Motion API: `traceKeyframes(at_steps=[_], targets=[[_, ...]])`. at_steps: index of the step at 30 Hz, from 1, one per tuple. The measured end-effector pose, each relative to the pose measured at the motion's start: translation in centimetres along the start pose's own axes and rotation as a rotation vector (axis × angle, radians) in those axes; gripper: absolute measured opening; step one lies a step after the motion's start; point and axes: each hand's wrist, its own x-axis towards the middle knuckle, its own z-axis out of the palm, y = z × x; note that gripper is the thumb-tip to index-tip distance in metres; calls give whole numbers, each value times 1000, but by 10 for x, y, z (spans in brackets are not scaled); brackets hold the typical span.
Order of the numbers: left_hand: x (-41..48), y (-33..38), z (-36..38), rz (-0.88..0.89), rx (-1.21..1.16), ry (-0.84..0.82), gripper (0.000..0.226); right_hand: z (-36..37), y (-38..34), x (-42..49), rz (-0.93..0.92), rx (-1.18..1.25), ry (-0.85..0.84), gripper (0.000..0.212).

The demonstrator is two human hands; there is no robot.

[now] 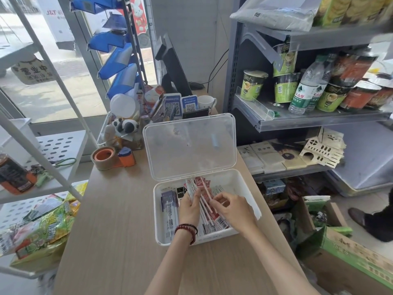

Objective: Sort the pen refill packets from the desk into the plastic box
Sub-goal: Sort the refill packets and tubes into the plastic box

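Broadly, the wooden counter [119, 231] gives bare surface to the left of and in front of the work. Its right edge runs close beside the plastic box [157, 211], and past that edge stands a grey shelf unit [297, 122] with a cardboard carton [350, 258] on the floor below. Anything nudged rightward would probably drop out of reach, so the safer way to pull back is toward the body or to the left.

The box sits open, its clear lid [189, 145] hinged up at the far side like a wall (packets cannot overshoot that way, but a knock could fold it down). A tape dispenser [112, 157] stands well apart at the far left.

Inside the box, purple packets [169, 207] lie along the left wall and the red packets [214, 222] fill the middle, running front to back. The task's things all appear to be in the box already, so the step in hand looks like squaring up the red row.

The left hand [189, 209], with a bead bracelet [187, 228] at the wrist, holds a fan of the red packets, fingers curled lightly round them. The right hand [234, 207] pinches one slim packet [205, 194] between thumb and fingertips. To do this well, that packet should go down parallel to its neighbours, barcode ends aligned at the near wall, while the left hand keeps the fan from sliding onto the purple row.
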Motion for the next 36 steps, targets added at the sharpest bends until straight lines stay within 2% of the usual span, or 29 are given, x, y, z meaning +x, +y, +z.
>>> traceKeyframes(at_steps=[4, 8, 11, 15, 19, 22, 27, 29, 36], targets=[[-1, 4, 0, -61, -58, -29, 38, 5, 5, 5, 159, -37, 176, 17], [1, -3, -1, -66, -82, -16, 21, 12, 9, 13, 292, -100, 184, 15], [5, -8, 0, -63, -25, -8, 28, 12, 8, 13, 336, -149, 179, 9], [8, -7, 1, -59, -78, 20, 34, 13, 9, 13, 255, -74, 196, 14], [4, -3, 1, -26, -124, 43, 36, 7, 4, 6, 77, -37, 180, 37], [5, -2, 1, -25, -114, 13, 36, 3, 0, 0, -4, -47, 98, 52], [3, 1, 1, 5, -44, -86, 33, -2, -4, -2, -16, -19, 21, 30], [2, 0, 0, 4, -44, -92, 31, -1, -3, -1, -18, -8, 10, 28], [8, -10, 0, -50, -98, -24, 19, 7, 2, 2, 24, 90, 126, 19]])
